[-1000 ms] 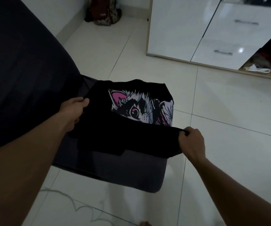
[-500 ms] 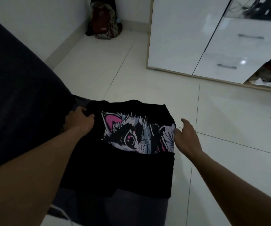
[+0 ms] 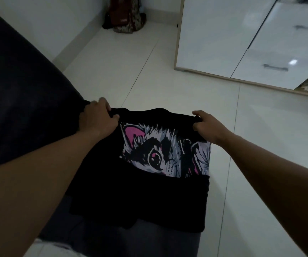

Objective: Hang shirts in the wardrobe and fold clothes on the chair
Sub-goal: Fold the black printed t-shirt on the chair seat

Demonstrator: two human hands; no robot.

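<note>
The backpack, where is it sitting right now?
In the head view the backpack stands on the tiled floor at top centre, in the room's far corner, just left of the white wardrobe.

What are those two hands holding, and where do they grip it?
Both grip the black cat-print shirt by its far edge: left hand at the left corner, right hand at the right corner.

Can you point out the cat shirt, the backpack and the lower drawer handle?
cat shirt (image 3: 140,201), head view, black lower panel.
backpack (image 3: 125,16), head view, its front.
lower drawer handle (image 3: 275,67), head view, middle of bar.
</note>
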